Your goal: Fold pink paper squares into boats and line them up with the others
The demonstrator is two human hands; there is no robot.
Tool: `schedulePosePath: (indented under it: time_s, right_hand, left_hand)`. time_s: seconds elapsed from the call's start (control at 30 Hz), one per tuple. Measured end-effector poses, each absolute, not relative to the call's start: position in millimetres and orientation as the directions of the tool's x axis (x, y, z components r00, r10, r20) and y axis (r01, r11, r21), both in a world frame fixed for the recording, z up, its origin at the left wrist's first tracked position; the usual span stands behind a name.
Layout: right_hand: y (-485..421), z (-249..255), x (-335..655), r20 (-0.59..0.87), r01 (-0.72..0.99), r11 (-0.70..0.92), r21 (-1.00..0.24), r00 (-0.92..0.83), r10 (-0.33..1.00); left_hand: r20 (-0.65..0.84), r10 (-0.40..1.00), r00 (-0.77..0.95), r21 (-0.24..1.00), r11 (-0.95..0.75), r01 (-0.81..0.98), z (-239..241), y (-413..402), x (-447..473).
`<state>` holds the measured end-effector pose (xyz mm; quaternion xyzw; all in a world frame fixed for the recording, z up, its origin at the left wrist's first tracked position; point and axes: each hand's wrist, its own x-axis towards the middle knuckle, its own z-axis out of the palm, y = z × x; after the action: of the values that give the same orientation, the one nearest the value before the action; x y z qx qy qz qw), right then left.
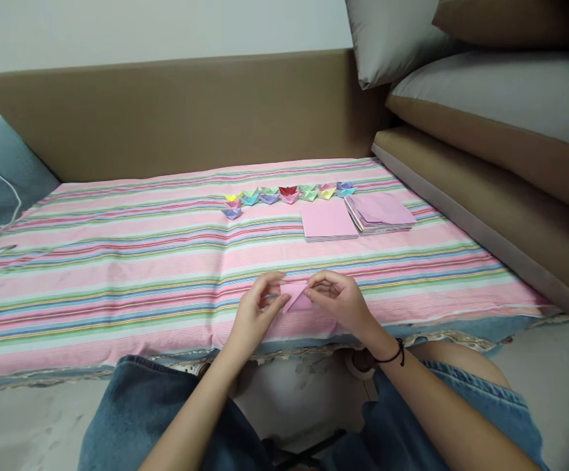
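Observation:
A small piece of pink origami paper [295,297], partly folded with a slanting edge across it, is held just above the striped cloth near its front edge. My left hand [263,302] pinches its left side between thumb and fingers. On the opposite side, my right hand [338,297] grips the paper's right edge in the same way. Beyond the hands, several folded paper boats [289,194] in many colours stand in a row. To their right lie a flat stack of pink square paper [328,221] and a looser stack of coloured paper [382,212].
The striped cloth [118,275] covers a couch seat with a brown backrest [191,118] behind. Large grey and brown cushions [500,98] are piled at the right. A blue-grey cushion [10,170] with a white cord [7,186] over it sits at the far left.

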<state>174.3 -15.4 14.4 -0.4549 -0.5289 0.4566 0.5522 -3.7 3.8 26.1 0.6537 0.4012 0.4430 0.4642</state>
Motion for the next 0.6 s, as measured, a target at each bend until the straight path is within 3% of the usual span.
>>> schedulePosePath:
  time_s: [0.1, 0.37, 0.6]
  right_hand:
    - [-16.7, 15.8, 177.3, 0.22, 0.003, 0.22, -0.976, -0.047, 0.974]
    - [-17.5, 15.3, 172.2, 0.187, -0.073, 0.185, -0.98, -0.014, 0.982]
    - [-20.3, 16.2, 169.6, 0.273, 0.071, 0.273, -0.959, -0.006, 0.962]
  left_hand:
    - [0.215, 0.898, 0.384, 0.91, -0.327, 0.256, 33.4, 5.9, -11.0]
    - [0.09, 0.974, 0.208, 0.996, -0.093, 0.004, 27.2, 2.1, -7.7]
    - [0.141, 0.934, 0.329, 0.974, -0.191, 0.126, 33.9, 0.6, -7.3]
